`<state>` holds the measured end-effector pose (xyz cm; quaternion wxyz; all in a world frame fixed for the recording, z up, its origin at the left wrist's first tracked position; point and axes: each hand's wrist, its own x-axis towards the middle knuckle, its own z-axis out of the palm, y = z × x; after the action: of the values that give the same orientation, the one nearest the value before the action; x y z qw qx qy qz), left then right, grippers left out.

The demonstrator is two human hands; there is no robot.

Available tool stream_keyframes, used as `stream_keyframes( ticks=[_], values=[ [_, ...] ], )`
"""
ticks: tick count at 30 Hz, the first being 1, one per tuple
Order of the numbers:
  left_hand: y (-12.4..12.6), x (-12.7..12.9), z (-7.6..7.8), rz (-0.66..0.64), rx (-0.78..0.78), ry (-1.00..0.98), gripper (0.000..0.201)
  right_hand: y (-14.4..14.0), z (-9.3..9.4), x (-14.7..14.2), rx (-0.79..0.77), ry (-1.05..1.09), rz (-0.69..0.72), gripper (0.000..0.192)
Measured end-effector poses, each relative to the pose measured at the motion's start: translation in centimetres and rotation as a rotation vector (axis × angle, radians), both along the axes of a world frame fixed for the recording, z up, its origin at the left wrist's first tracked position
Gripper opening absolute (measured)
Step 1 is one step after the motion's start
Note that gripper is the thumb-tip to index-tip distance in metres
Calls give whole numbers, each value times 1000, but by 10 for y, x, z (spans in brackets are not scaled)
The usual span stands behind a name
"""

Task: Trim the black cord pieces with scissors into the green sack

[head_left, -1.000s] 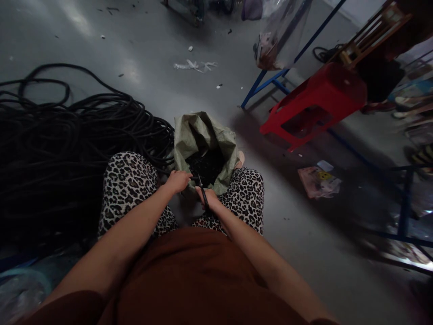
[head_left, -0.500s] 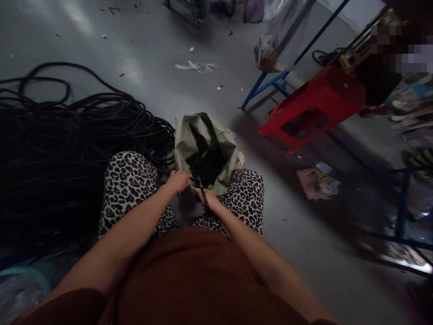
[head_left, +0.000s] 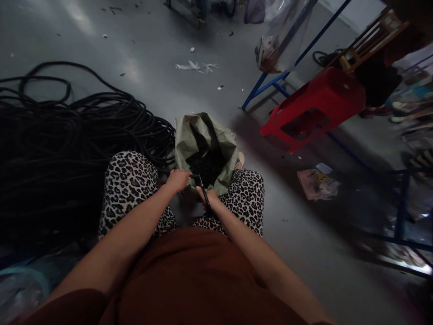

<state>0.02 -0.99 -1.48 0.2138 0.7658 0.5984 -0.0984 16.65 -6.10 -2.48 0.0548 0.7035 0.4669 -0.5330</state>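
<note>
Between my knees stands a grey-green woven sack [head_left: 184, 144], its mouth gaping. Dark short pieces [head_left: 209, 168] lie inside it. My left hand [head_left: 179, 181] is closed around a black cord [head_left: 195, 176], whose end sticks out to the right over the sack's near rim. In my right hand [head_left: 212, 201] is a pair of scissors with black handles [head_left: 205, 198]. Their blades point up at the cord's end, close to my left fingertips. Whether the blades touch the cord is too small to tell.
A large heap of black cord [head_left: 84, 131] spreads on the floor at left. At right stand a red plastic stool [head_left: 324, 99] and a blue metal frame [head_left: 257, 90]. A printed packet [head_left: 316, 183] and white scraps [head_left: 196, 67] lie on the floor.
The scissors' blades have shifted slightly against the cord, and more of the cord's end shows beyond my left fingers. Both hands stay almost in place.
</note>
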Motion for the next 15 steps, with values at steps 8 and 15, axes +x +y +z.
stream_keyframes(
  ticks=[8,15],
  values=[
    [2,-1,0,42,6,-35,34,1,-3,-2,-18,109,1,79],
    [1,-1,2,53,10,-72,30,2,1,-6,-5,90,32,78]
  ],
)
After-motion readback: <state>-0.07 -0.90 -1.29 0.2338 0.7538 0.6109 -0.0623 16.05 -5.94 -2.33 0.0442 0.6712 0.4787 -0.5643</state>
